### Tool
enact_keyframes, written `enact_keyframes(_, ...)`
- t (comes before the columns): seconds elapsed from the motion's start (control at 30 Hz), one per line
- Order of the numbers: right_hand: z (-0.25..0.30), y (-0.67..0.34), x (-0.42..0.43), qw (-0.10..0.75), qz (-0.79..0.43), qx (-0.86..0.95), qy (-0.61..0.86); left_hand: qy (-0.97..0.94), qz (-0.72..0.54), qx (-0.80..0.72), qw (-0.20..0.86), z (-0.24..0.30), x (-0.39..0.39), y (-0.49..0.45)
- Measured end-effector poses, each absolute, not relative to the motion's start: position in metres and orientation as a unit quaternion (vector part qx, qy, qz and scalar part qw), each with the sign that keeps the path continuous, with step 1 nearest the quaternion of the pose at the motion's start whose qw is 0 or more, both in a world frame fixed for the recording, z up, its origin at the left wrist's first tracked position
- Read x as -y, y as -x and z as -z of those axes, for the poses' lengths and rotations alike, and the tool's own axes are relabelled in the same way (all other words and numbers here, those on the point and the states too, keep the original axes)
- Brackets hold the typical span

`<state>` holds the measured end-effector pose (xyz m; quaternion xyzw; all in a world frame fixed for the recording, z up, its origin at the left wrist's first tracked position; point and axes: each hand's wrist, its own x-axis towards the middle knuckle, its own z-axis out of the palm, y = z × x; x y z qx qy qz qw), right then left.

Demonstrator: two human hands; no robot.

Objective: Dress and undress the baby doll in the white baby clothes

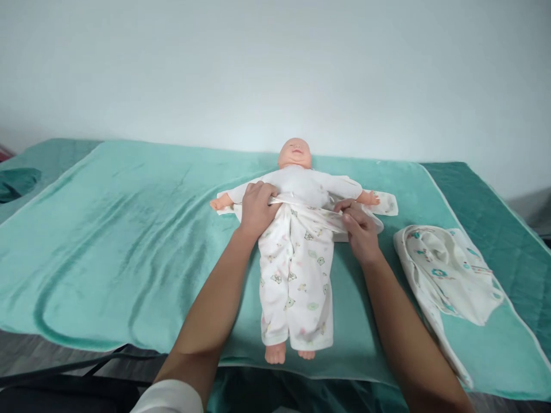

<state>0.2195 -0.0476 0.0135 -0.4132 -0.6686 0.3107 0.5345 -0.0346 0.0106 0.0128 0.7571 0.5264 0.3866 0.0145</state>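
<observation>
A baby doll [296, 154] lies on its back, head toward the wall and arms spread. It wears a white top [297, 182] and white printed pants [297, 275], with its bare feet pointing at me. My left hand [259, 207] is closed on the pants' waistband at one side of the belly. At the opposite side, my right hand [357, 225] pinches the waistband cloth between thumb and fingers. The waistband is stretched between both hands. Another printed garment [387, 202] spreads out under the doll's arms, mostly hidden by its body.
A folded white printed cloth [451, 275] rests at the right, one strip hanging toward the front edge. The green blanket [129, 229] is wrinkled at the left and covers the bed. A white wall [258, 69] stands behind. Something dark [69, 393] is at the lower left.
</observation>
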Motion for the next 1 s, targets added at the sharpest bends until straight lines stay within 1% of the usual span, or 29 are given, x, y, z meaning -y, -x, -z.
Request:
enact_keyframes(0.07, -0.008, -0.223, 0.054, 0.525, -0.369, 0.643, 0.419, -0.735, -0.398, -0.549, 0.024, -0.009, -0.015, 0.037)
enact_keyframes(0.13, -0.005, -0.221, 0.055, 0.471, -0.412, 0.642, 0.443, -0.709, -0.412, -0.571, 0.039, -0.008, -0.019, 0.037)
enact_keyframes(0.2, -0.006, -0.216, 0.053, 0.417, -0.426, 0.649, 0.473, -0.687, -0.43, -0.583, 0.057, -0.008, -0.022, 0.036)
enact_keyframes(0.23, -0.006, -0.215, 0.052, 0.403, -0.423, 0.65, 0.485, -0.679, -0.437, -0.586, 0.063, -0.009, -0.023, 0.036)
enact_keyframes(0.37, -0.007, -0.212, 0.05, 0.404, -0.419, 0.634, 0.509, -0.697, -0.447, -0.559, 0.039, -0.009, -0.007, 0.038)
enact_keyframes(0.43, -0.006, -0.213, 0.05, 0.408, -0.414, 0.626, 0.521, -0.718, -0.461, -0.521, 0.025, -0.006, 0.014, 0.042)
enact_keyframes(0.53, -0.005, -0.214, 0.05, 0.404, -0.393, 0.627, 0.537, -0.731, -0.488, -0.477, 0.034, 0.001, 0.055, 0.047)
enact_keyframes(0.67, -0.003, -0.214, 0.048, 0.402, -0.395, 0.617, 0.55, -0.724, -0.481, -0.486, 0.088, 0.009, 0.09, 0.048)
enact_keyframes(0.87, -0.002, -0.21, 0.051, 0.406, -0.38, 0.615, 0.559, -0.645, -0.465, -0.572, 0.203, 0.009, 0.078, 0.041)
enact_keyframes(1.0, -0.006, -0.211, 0.059, 0.373, -0.416, 0.649, 0.516, -0.625, -0.457, -0.584, 0.244, 0.009, 0.078, 0.041)
